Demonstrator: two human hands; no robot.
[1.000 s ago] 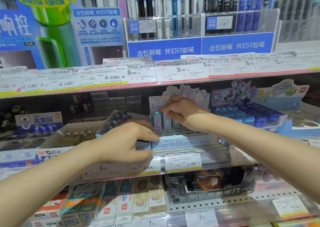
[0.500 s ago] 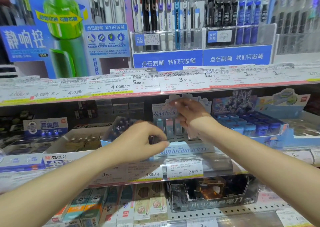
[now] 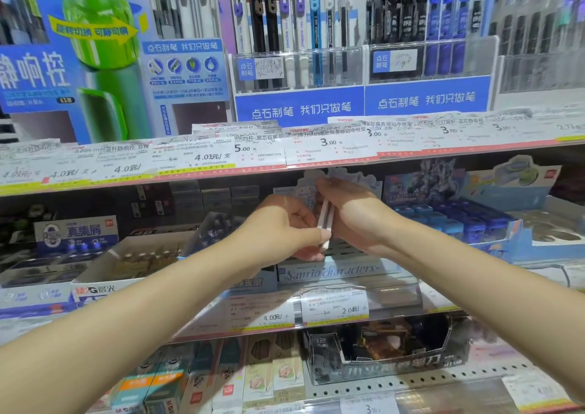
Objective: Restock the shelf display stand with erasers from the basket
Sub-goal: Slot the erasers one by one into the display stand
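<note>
A pale blue display stand (image 3: 329, 271) marked "Sanrio characters" sits on the middle shelf, with a cartoon header card behind it. Both hands meet just above its slotted tray. My left hand (image 3: 285, 227) pinches the lower end of thin white packaged erasers (image 3: 326, 219) between thumb and fingers. My right hand (image 3: 351, 214) curls around the upper part of the same erasers, fingers hidden behind them. The stand's contents are mostly hidden by my hands. No basket is in view.
A blue eraser display box (image 3: 459, 223) stands right of the stand and an open white M&G box (image 3: 133, 265) to its left. Price-tag rails (image 3: 316, 151) run along the shelf edges. Pen racks (image 3: 300, 65) fill the shelf above, and boxed goods (image 3: 380, 353) lie below.
My left hand rose from the shelf edge to meet my right hand above the stand. Both now hold the white erasers between them. The camera moved closer.
</note>
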